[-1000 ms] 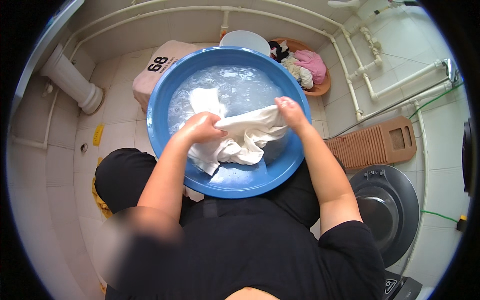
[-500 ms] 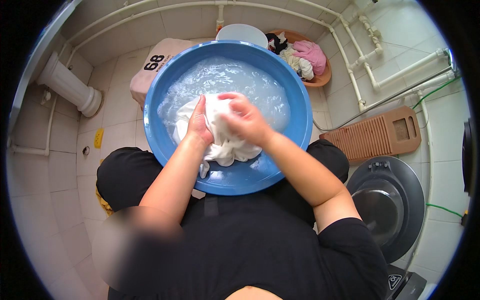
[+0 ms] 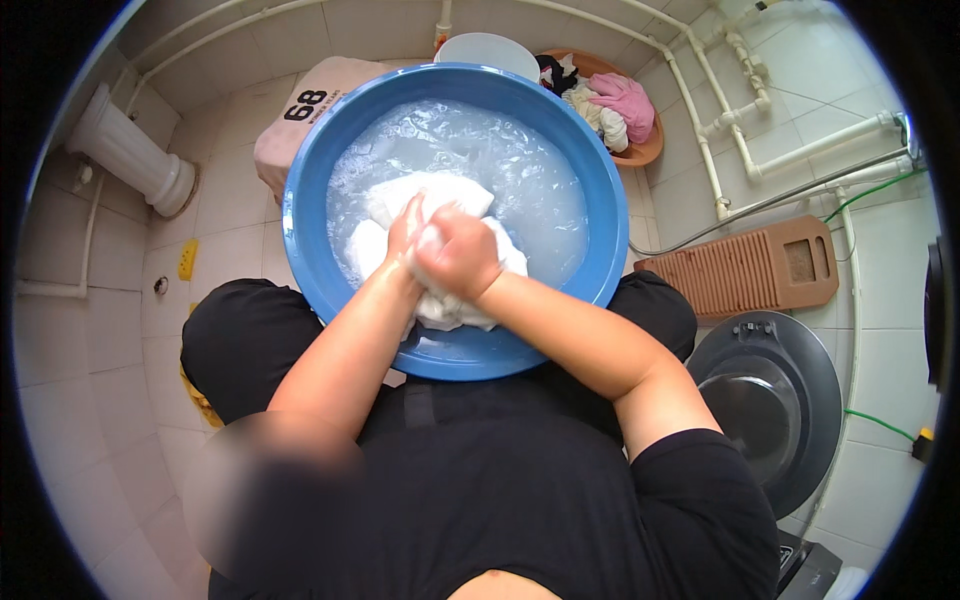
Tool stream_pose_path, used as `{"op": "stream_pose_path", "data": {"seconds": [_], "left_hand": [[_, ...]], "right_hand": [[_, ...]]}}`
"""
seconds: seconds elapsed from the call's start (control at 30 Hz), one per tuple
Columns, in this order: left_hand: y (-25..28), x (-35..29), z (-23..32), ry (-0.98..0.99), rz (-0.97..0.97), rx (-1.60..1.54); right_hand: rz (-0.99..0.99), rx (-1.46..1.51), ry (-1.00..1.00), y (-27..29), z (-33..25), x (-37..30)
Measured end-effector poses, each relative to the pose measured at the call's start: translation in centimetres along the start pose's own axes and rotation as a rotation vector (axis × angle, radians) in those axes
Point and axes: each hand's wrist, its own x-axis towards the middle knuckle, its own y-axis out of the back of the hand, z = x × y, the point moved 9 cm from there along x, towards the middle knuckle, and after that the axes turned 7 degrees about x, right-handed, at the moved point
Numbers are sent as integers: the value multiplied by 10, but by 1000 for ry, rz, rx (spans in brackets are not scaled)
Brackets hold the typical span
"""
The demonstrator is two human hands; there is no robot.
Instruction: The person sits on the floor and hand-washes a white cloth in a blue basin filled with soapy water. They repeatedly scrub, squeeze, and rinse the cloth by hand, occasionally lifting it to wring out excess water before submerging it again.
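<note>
A wet white cloth (image 3: pixel 436 187) lies bunched in soapy water inside the large blue basin (image 3: pixel 305 270), which rests between my knees. My left hand (image 3: pixel 404 232) holds the cloth from its left side, its fingers partly hidden behind my right hand. Closed like a fist, my right hand (image 3: pixel 462 255) presses against the left one with a white fold of the cloth in its grip. Motion smears the right fingers a little. Folds of the cloth hang below both hands toward the basin's near side.
Behind the basin stand a white round tub (image 3: pixel 488 52) and an orange-brown basin (image 3: pixel 655 140) of clothes. A brown washboard (image 3: pixel 745 268) and a dark grey basin (image 3: pixel 825 400) sit at the right. A cloth-covered stool (image 3: pixel 285 150) is at the back left. Pipes line the walls.
My right hand has moved left and closed, coming against the left hand. More of the white cloth now spreads out beyond my hands. The view has shifted slightly.
</note>
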Motion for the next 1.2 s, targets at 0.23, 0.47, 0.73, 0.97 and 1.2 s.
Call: {"op": "stream_pose_path", "data": {"seconds": [0.23,0.47,0.73,0.97,1.2], "left_hand": [[-30,-17,1,66,27,-158],[14,6,8,-36,158,-97],[-9,-8,16,-53,194,-144],[-32,-12,19,64,-208,-286],[-19,-11,3,141,-44,-192]], "right_hand": [[64,-224,-671,33,129,19],[-245,-233,-735,54,236,-13],[-140,20,-552,39,183,10],[-127,140,192,8,-24,4],[-26,-23,235,1,-11,3]]}}
